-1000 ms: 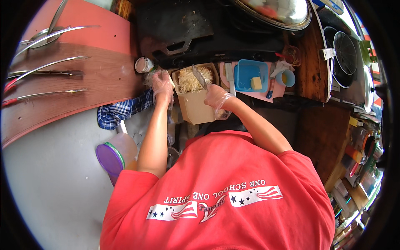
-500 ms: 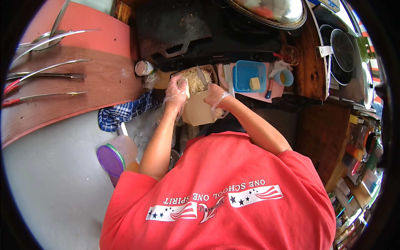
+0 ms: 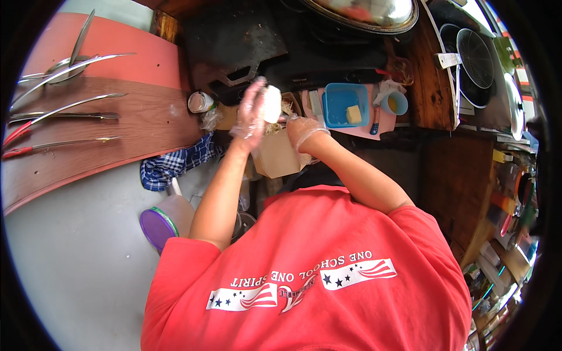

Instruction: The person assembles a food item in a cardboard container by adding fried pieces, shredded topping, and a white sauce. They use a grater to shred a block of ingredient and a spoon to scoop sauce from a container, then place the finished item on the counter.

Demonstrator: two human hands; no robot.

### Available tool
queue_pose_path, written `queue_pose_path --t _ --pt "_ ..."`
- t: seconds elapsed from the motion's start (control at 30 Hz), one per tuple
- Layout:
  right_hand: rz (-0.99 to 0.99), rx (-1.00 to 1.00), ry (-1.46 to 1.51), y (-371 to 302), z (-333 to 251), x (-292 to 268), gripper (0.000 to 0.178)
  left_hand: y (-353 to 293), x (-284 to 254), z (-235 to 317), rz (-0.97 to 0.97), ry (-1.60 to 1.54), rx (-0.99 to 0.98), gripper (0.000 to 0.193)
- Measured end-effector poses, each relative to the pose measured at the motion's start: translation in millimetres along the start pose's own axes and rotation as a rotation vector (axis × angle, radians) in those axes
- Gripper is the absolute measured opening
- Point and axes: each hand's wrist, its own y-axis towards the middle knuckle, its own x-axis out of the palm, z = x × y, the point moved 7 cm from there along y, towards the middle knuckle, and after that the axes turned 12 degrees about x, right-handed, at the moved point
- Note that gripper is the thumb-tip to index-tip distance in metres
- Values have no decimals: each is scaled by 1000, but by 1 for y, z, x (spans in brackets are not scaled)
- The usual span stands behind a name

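Observation:
My left hand (image 3: 253, 114), in a clear plastic glove, is raised over the cardboard box (image 3: 276, 157). It holds a flat white piece (image 3: 271, 105) that looks like bread; the palm side faces right. My right hand (image 3: 304, 130), also gloved, is closed at the box's right side. It grips a knife, of which only a dark bit shows now; the blade is hidden or blurred. Pale shredded food, like cabbage (image 3: 274, 127), lies in the box, mostly covered by my left hand and the white piece.
A blue tray (image 3: 333, 120) with a butter-like block (image 3: 353, 114) stands right of the box, beside a blue-handled knife (image 3: 376, 121) and a blue cup (image 3: 397, 103). A black griddle (image 3: 234, 41) lies beyond. Tongs (image 3: 64, 114) rest on the left table (image 3: 140, 117). A white-lidded jar (image 3: 200, 102) stands nearby.
My left hand has lifted up and away with the white piece, turning its flat face into view. My right hand has moved slightly, and the knife blade over the shreds no longer shows.

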Motion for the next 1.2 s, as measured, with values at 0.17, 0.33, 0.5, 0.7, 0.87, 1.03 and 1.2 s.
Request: queue_pose_path --t 0.17,0.33,0.5,0.7,0.87,1.03,1.2 --pt "6 -42 21 -19 3 -19 29 22 -6 -9 121 785 169 54" --pt "74 13 75 -27 17 -28 31 20 -9 -24 108 406 114 56" --pt "-28 -33 -9 -34 33 -9 35 31 2 2 261 1037 259 50" --pt "183 -202 213 -43 44 15 37 40 163 -30 -347 1280 324 41" --pt "9 -174 207 -35 66 36 35 53 220 -44 -677 1502 323 32" --pt "26 -124 149 -29 66 23 27 44 164 5 -365 1395 412 28" --pt "108 -296 72 -24 50 -17 30 -31 86 42 -734 1217 496 57"
